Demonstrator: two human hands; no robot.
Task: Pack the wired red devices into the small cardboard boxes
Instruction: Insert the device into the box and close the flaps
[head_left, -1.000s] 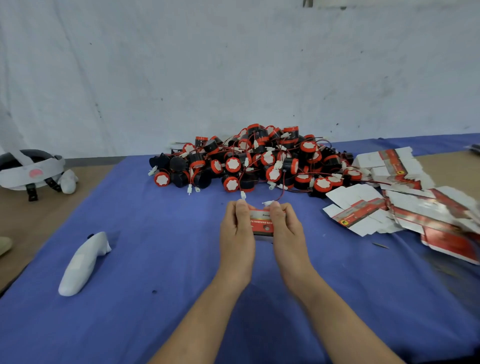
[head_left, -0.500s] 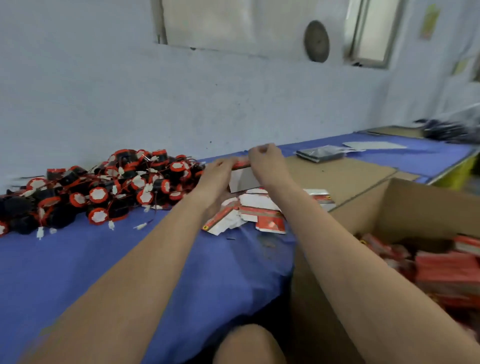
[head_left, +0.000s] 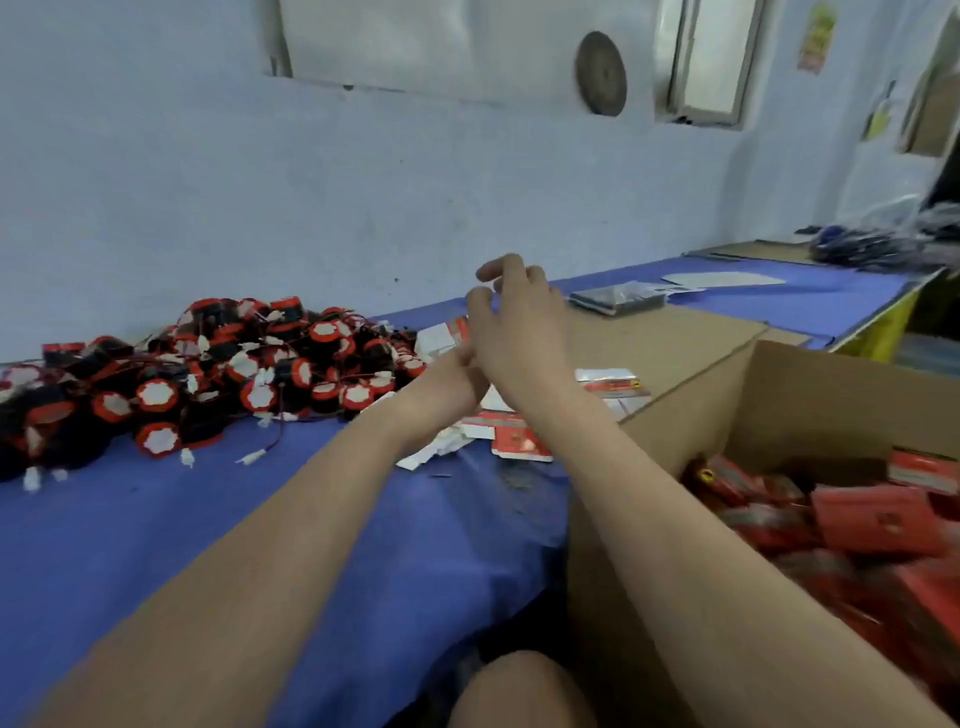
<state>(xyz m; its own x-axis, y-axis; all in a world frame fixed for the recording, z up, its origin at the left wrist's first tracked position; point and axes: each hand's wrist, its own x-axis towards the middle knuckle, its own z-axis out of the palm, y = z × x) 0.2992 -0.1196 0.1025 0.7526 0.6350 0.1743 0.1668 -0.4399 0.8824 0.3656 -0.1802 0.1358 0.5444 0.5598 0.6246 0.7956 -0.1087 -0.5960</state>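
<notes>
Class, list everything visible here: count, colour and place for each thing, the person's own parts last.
wired devices: large pile, red and black, left on the cloth.
flat boxes: several, white and red, beneath the hands.
carton: one, brown, right of the table.
packed boxes: many, red, inside the carton.
cloth: one, blue, over the table.
cardboard sheet: one, brown, on the table behind the carton.
disc: one, dark, on the wall.
left hand: fingers hidden behind the right hand.
right hand: fingers loosely curled, holding nothing visible.
</notes>
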